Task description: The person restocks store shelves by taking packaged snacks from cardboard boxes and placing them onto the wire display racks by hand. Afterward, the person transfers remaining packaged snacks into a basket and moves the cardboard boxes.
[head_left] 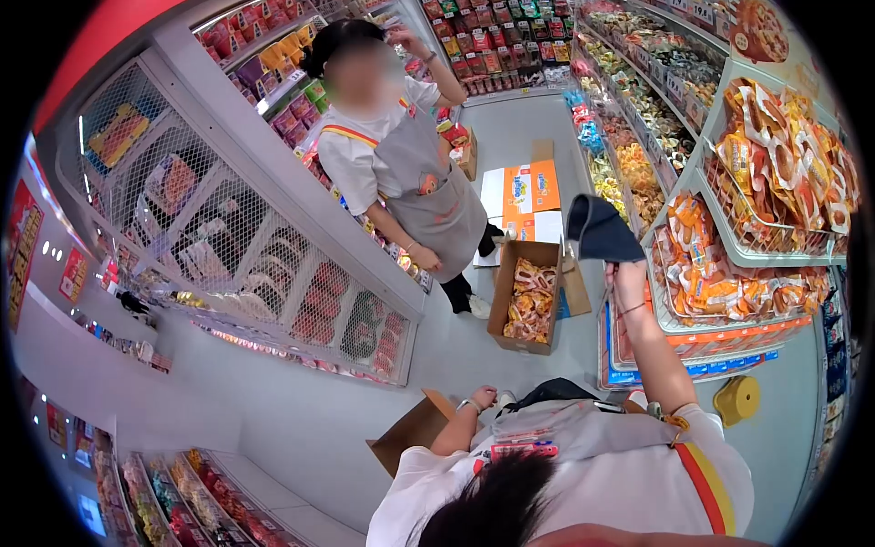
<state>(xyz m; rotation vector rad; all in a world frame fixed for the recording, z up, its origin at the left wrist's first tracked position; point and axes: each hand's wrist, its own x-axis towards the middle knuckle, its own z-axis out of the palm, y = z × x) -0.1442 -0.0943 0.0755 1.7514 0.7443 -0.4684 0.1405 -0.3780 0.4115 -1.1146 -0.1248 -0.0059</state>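
Observation:
My right hand (625, 279) is stretched out ahead and is closed on the edge of a dark blue cap (602, 239), held in the air beside the snack racks. Near my waist, my left hand (483, 397) has its fingers curled in, with nothing visible in them. A cardboard box (422, 428) stands below that hand. In front of me on the floor is an open carton (526, 342) holding orange-and-white packets (532, 301).
A co-worker (428, 191) in a grey apron stands ahead to the left, one hand raised to the head. Wire racks of snack bags (775, 164) rise at the right. Flattened cardboard (519, 191) lies ahead, a yellow stool (736, 399) at the right, mesh-fronted shelves (246, 228) at the left.

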